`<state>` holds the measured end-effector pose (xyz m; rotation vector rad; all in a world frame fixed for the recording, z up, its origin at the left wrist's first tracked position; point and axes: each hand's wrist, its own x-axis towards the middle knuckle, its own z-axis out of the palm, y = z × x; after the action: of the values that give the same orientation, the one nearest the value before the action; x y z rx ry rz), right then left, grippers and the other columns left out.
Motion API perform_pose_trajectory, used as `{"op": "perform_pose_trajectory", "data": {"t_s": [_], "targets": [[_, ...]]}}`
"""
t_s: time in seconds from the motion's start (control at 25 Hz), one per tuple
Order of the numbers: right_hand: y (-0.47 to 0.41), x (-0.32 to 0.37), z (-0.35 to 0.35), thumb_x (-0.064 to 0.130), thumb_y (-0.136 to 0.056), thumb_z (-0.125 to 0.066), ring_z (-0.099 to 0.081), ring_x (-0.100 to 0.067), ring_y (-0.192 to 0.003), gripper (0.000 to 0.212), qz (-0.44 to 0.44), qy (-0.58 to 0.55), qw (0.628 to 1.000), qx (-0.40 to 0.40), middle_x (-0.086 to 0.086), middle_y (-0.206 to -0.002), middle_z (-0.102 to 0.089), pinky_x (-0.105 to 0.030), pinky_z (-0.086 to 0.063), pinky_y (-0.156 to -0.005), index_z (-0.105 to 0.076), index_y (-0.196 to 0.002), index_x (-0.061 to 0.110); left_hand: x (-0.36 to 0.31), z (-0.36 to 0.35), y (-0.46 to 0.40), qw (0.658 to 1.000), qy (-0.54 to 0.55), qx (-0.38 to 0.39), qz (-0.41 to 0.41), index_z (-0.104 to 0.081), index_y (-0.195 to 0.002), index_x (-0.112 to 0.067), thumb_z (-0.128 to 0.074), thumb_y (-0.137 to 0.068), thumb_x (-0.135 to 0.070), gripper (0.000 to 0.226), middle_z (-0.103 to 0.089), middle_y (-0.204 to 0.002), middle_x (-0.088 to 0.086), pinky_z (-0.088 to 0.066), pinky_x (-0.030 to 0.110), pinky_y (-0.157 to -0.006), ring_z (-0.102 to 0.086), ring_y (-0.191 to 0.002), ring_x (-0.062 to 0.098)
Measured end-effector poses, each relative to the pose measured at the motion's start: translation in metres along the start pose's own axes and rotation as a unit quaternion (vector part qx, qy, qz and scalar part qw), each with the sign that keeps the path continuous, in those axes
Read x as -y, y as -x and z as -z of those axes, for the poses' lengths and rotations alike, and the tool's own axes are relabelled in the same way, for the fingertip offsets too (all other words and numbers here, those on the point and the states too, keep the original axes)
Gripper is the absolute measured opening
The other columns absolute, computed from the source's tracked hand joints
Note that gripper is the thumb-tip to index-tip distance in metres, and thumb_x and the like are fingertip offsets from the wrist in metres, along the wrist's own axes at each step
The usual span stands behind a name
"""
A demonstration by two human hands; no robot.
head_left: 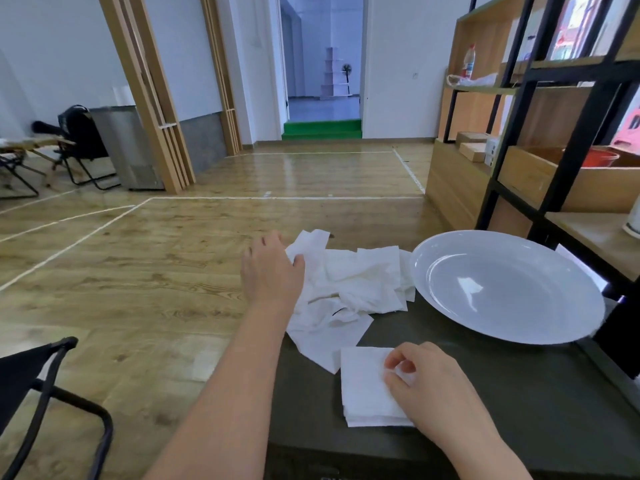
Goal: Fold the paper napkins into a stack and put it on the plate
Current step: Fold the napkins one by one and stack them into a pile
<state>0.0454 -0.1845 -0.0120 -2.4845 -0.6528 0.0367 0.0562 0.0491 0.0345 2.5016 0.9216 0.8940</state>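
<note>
A loose heap of white paper napkins (349,285) lies on the dark table (519,393), left of a large empty white plate (505,285). My left hand (272,271) rests on the heap's left edge, thumb touching a napkin, fingers spread. Nearer to me, a neat stack of folded napkins (367,386) lies flat on the table. My right hand (426,386) sits on the stack's right side, with thumb and fingertips pinching the edge of the top napkin.
A wood-and-black-metal shelf unit (540,140) stands close to the right of the plate. A black folding chair (45,393) is at the lower left. The table's left edge drops to wooden floor (156,254).
</note>
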Motion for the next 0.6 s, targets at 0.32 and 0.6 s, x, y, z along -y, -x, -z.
{"op": "perform_pose_trajectory", "data": {"t_s": [0.32, 0.6], "targets": [[-0.003, -0.004, 0.007, 0.035, -0.084, -0.059, -0.052, 0.002, -0.080, 0.010, 0.020, -0.056, 0.998, 0.012, 0.011, -0.086, -0.053, -0.012, -0.039, -0.064, -0.053, -0.080, 0.042, -0.020, -0.039, -0.033, 0.993, -0.017, 0.116, -0.034, -0.034, -0.138, -0.019, -0.073, -0.073, -0.048, 0.081, -0.047, -0.135, 0.006, -0.038, 0.037, -0.094, -0.043, -0.123, 0.027], [0.003, -0.002, 0.010, 0.032, -0.084, -0.062, -0.051, 0.000, -0.066, 0.012, 0.027, -0.126, 0.990, -0.055, 0.015, -0.084, -0.059, -0.011, -0.040, -0.061, -0.056, -0.082, 0.043, -0.039, -0.007, 0.005, 0.991, 0.103, 0.039, -0.079, -0.057, -0.111, -0.009, -0.041, -0.084, 0.007, 0.036, -0.061, -0.086, 0.005, -0.039, 0.034, -0.062, -0.052, -0.078, 0.027]]}}
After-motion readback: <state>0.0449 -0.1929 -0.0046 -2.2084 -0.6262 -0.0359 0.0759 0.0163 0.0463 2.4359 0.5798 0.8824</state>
